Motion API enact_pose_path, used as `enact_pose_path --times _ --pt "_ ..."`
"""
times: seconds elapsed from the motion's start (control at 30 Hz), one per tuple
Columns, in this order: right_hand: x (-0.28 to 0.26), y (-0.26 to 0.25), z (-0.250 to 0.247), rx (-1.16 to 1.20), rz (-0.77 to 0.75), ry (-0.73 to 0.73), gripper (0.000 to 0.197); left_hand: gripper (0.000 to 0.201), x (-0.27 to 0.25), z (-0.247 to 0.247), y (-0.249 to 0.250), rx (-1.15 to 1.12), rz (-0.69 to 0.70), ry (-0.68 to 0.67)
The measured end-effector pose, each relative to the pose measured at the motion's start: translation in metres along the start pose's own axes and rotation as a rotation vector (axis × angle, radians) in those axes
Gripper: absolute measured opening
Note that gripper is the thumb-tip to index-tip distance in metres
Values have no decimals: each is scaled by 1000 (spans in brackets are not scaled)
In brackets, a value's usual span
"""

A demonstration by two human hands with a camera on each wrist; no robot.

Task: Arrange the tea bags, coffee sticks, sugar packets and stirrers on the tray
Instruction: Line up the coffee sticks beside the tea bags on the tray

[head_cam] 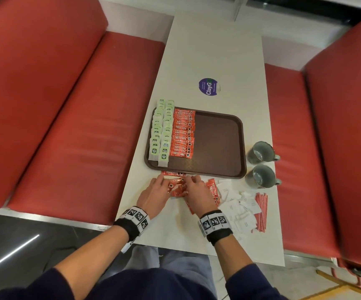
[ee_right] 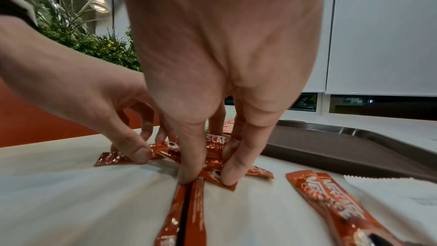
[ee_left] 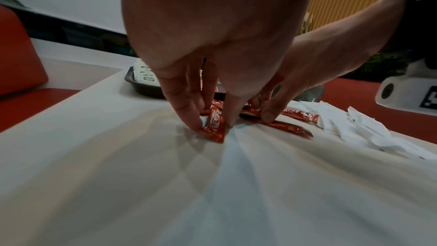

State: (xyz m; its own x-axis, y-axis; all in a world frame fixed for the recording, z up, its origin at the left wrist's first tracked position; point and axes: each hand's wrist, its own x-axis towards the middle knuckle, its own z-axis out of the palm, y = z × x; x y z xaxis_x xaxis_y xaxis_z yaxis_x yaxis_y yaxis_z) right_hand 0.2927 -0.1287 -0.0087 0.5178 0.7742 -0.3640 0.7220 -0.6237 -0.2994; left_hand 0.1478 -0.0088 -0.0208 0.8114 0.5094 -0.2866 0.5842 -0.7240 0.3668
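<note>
1. While bunched on the tabletop (head_cam: pixel 214 50) just off the tray's near edge, loose coffee sticks (head_cam: pixel 176 187): red foil, white Nescafe lettering, crossing one another at odd angles.
2. Left hand (head_cam: pixel 153 194) down on that pile, thumb and fingers curled and pinching 1 stick end against the tabletop in the left wrist view.
3. Right hand (head_cam: pixel 198 194) beside it, fingertips (ee_right: pixel 228 173) curled onto the same pile, pinching sticks between thumb and fingers.
4. On the brown tray (head_cam: pixel 218 144): 2 columns of green-tagged tea bags (head_cam: pixel 161 131) along the left edge, the farthest overhanging the far rim; 1 overlapping column of coffee sticks just beside them; right half bare.
5. 2 more sticks (head_cam: pixel 213 190) lying to the right of the right hand, touching the heap of white sugar packets (head_cam: pixel 238 204) at the tabletop's near right.
6. Red-striped stirrers (head_cam: pixel 261 211) bundled by the right edge, just past the packets.
7. 2 grey mugs (head_cam: pixel 261 164) at the right edge beside the tray; purple round sticker (head_cam: pixel 207 86) beyond the tray's far rim.
8. Red benches (head_cam: pixel 67 105) flanking both long sides.
</note>
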Motion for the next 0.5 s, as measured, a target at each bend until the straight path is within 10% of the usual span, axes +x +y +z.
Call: enact_pose_path --times 0.23,0.5 --pt "-11 6 11 15 26 -4 98 82 8 0 -5 147 105 19" --pt "-20 4 15 -39 -24 59 41 48 10 5 1 189 177 12"
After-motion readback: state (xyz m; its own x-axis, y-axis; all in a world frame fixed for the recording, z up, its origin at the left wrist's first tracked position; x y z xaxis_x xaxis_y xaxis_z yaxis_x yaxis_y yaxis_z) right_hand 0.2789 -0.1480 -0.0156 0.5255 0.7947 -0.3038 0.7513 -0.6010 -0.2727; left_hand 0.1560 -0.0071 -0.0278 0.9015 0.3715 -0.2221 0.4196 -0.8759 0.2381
